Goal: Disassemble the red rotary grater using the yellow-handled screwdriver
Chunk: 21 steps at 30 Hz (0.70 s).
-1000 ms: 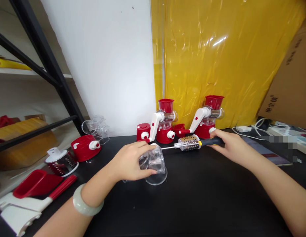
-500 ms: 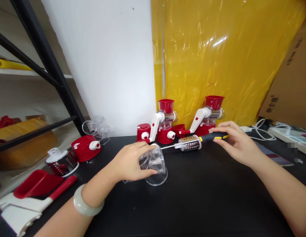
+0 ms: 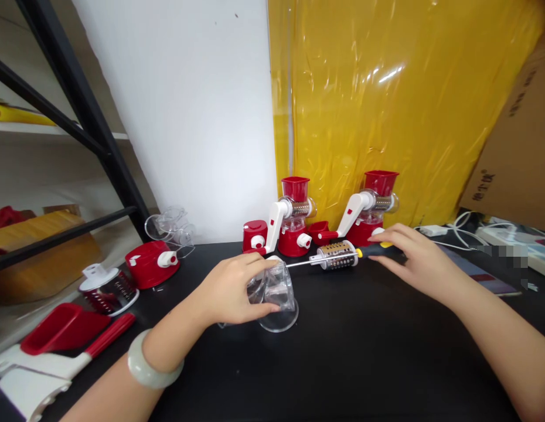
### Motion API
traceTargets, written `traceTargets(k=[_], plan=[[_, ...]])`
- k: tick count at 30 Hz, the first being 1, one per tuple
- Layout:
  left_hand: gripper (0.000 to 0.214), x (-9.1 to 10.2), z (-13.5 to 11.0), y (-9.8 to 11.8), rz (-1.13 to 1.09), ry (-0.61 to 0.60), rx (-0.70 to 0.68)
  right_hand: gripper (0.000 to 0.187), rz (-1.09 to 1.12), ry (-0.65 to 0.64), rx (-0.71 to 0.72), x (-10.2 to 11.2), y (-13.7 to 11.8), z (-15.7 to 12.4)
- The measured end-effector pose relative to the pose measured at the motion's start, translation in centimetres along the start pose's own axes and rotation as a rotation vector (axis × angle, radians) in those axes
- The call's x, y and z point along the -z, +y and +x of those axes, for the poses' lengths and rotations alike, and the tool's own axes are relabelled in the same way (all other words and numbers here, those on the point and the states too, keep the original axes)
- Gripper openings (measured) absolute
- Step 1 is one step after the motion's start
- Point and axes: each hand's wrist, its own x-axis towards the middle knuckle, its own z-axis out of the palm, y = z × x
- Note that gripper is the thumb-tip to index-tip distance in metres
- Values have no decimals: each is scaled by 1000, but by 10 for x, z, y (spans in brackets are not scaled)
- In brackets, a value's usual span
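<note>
The clear part [image 3: 285, 287] lies on the table [image 3: 387, 357] under the left hand [image 3: 235, 287], and the likeliest trouble is at its right edge, where the screwdriver [image 3: 382, 249] shaft runs in close to the left index finger. Were the tip to skid off the plastic, from a sideways push or a slack hold, it could jab that finger or scratch the part; whether it sits in a screw is too small to tell. The shaft also crosses the drum [image 3: 338, 256], so a dip of the handle might knock or roll it. The curved part could swivel too if the left grip eased. The left forearm reaches in from the lower left, palm down, fingers closed around the part, with the thumb on the near side. The right hand [image 3: 415, 258] comes from the lower right, well apart from the left, its fingers and thumb pinching the handle lightly from either side, wrist roughly level.
</note>
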Motion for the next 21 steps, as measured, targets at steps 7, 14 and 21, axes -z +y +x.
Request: traceTargets(k=[7,14,21], plan=[[72,-2,0,-1,-12,-10,11,30,77,118,-19,7,-10,2],[72,-2,-2,-1,-11,4,3,32,376,157,-193,18,-19,2],[72,-2,0,-2,-12,6,10,39,535,-18,-361,13,0,-2]])
